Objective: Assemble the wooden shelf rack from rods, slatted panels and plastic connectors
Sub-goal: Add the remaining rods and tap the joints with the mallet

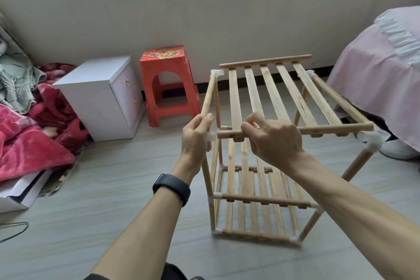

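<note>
1 head camera looks forward and down, near the rack [253,88].

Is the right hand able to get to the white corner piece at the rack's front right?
Probably yes. The right hand grips the front rail, and the white connector sits just past that rail's right end, with nothing between them. It must let go first.

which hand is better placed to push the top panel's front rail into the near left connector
Right. The right hand grips the front rail near its left end, so it can likely push it into the white connector. The left hand holds that connector and the side rod, better for bracing.
</note>
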Demonstrator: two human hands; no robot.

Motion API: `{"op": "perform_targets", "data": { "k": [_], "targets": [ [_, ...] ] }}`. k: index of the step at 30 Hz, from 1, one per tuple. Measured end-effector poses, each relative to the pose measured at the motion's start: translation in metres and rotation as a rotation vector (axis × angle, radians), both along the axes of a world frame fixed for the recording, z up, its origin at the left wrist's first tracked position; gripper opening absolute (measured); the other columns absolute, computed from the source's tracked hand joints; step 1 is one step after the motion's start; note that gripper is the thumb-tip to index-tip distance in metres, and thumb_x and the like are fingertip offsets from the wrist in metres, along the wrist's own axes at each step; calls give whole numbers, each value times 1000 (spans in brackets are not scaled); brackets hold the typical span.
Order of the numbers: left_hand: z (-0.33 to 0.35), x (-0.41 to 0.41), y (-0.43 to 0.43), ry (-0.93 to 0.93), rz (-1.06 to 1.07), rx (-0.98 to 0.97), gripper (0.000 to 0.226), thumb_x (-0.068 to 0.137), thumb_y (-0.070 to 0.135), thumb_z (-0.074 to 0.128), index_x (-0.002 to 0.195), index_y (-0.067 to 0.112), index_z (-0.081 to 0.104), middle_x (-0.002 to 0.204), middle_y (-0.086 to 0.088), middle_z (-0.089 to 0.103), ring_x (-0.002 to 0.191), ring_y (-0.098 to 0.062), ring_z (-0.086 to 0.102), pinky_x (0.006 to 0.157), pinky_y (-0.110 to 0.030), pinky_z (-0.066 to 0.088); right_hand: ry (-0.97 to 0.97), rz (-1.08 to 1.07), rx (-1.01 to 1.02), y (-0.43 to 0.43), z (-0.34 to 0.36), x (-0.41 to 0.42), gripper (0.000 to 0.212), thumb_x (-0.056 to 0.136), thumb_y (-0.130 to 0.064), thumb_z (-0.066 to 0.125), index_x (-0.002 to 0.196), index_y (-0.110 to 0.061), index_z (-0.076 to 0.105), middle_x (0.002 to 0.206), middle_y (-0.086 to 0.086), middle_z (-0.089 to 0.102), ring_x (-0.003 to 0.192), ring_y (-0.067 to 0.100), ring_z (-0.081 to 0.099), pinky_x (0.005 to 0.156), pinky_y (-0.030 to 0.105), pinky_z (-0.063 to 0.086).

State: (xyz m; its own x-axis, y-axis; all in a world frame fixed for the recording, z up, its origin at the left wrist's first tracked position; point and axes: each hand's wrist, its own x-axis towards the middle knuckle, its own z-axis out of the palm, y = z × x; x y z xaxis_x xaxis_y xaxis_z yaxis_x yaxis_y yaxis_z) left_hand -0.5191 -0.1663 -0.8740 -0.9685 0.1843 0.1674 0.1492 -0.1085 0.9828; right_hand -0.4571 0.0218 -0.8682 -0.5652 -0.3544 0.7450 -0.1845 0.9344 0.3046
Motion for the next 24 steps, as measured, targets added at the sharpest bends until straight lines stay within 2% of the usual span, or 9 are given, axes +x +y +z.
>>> {"op": "perform_targets", "data": {
  "k": [5, 10, 13, 17, 19, 22, 24],
  "targets": [
    [-1, 0, 3, 23, 28, 11, 32, 102, 30, 56, 74, 16, 52, 58, 3, 37, 48, -12, 35, 44, -23, 36, -6, 35, -13, -5, -1, 5, 35, 108, -21, 50, 76, -12, 63, 76, 0, 61, 41, 10, 35, 39, 20, 26],
    [-3, 1, 4, 43, 47, 4, 33, 103, 30, 55, 74, 14, 50, 58, 3, 36, 48, -12, 34, 43, -24, 35, -22, 12, -34, -10, 5, 9, 42, 110, -26, 42, 77, -12, 64, 76, 1, 62, 41, 10, 32, 40, 20, 25],
    [-3, 1, 6, 56, 48, -25, 33, 104, 29, 53, 74, 15, 49, 57, 5, 35, 48, -10, 33, 45, -26, 33, -61, 6, -45, -13, 9, 8, 48, 111, -30, 34, 77, -11, 63, 77, 2, 61, 39, 12, 36, 37, 20, 30],
    [-4, 3, 8, 84, 90, -62, 38, 104, 30, 53, 67, 22, 47, 59, 3, 34, 52, -13, 32, 52, -31, 32, -148, -121, -65, -22, 7, 5, 36, 106, -21, 51, 73, -10, 60, 76, 3, 60, 38, 15, 39, 37, 23, 38],
    [-5, 3, 9, 88, 107, -68, 38, 104, 31, 52, 69, 16, 49, 59, 3, 33, 53, -13, 32, 53, -32, 32, -183, -164, -77, -26, 7, 4, 33, 103, -14, 54, 70, -9, 57, 74, 3, 59, 37, 17, 39, 38, 22, 36],
    [-6, 3, 11, 115, 146, -85, 45, 104, 35, 52, 82, -4, 51, 59, 5, 34, 53, -13, 33, 52, -32, 33, -214, -186, -86, -31, 10, 7, 33, 101, -9, 51, 68, -10, 54, 72, 4, 56, 36, 19, 38, 40, 22, 34],
    [-6, 4, 11, 131, 165, -100, 46, 104, 37, 52, 79, -2, 49, 58, 5, 33, 53, -14, 33, 51, -33, 32, -243, -227, -84, -36, 12, 9, 31, 100, -6, 48, 69, -10, 51, 72, 4, 54, 37, 20, 36, 41, 23, 34]
  ]
}}
